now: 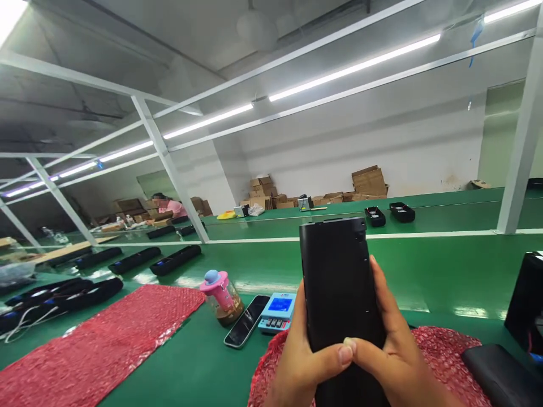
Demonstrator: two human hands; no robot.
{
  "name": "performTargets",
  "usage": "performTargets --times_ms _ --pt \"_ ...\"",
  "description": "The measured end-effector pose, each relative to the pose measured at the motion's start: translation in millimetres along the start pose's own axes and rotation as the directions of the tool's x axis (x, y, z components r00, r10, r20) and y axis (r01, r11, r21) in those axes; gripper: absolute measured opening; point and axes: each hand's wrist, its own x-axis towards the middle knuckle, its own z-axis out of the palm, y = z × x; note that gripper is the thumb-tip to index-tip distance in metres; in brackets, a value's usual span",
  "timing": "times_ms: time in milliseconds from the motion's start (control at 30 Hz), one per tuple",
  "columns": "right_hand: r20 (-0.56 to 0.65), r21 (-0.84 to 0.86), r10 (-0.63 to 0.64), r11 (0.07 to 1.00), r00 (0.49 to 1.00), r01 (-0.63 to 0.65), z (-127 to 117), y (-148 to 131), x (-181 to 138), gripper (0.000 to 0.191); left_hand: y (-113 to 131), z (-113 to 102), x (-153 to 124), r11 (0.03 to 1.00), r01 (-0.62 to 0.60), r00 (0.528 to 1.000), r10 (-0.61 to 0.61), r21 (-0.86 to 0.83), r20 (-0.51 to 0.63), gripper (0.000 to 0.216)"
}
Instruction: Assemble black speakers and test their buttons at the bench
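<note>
I hold a tall black rectangular device [337,282] upright in front of me with both hands. My left hand [299,356] wraps its lower left side, thumb pressed across the front. My right hand [390,345] grips the right side, its thumb meeting the left thumb near the bottom of the casing. The device hangs above a red bubble-wrap sheet [445,350] on the green bench [424,271]. Its lower end is hidden behind my hands.
A smartphone [246,329], a small blue-screened meter [278,312] and a pink-lidded jar [223,297] lie left of my hands. A second red bubble-wrap sheet [106,339] spreads further left. Black units line the conveyor [176,260]. A person [167,206] sits far back left, cardboard boxes [369,182] behind.
</note>
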Motion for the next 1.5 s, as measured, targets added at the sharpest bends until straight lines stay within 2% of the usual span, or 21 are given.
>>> performTargets --times_ms 167,333,500,967,1300,1500 --pt "-0.013 -0.059 0.029 0.998 0.999 -0.03 3.4 -4.4 0.5 0.094 2.6 -2.4 4.4 0.999 -0.005 1.0 0.006 -0.039 0.027 0.099" --pt "-0.015 -0.057 -0.003 0.998 1.0 0.002 10.8 -6.8 3.0 0.091 5.6 -7.0 7.4 0.999 -0.017 1.0 0.016 0.035 0.02 0.097" --pt "-0.058 -0.094 -0.036 0.995 0.998 0.031 11.1 -10.5 -2.2 0.089 6.1 -5.0 3.9 1.0 0.017 0.999 -0.017 0.017 0.051 0.095" --pt "0.003 -0.198 -0.069 0.978 0.998 0.068 5.8 -15.9 -9.3 0.099 3.1 -6.2 1.4 0.998 0.003 0.995 0.003 -0.067 0.102 0.094" --pt "0.012 -0.298 -0.182 0.938 0.983 0.177 5.5 -27.2 -13.4 0.083 -0.2 -4.4 -3.0 0.996 0.0 0.991 0.012 -0.093 0.131 0.109" --pt "0.038 -0.293 -0.153 0.943 0.988 0.157 4.5 -28.5 -14.6 0.081 -1.6 -1.9 -3.1 0.99 -0.014 0.993 0.031 -0.141 0.118 0.11"
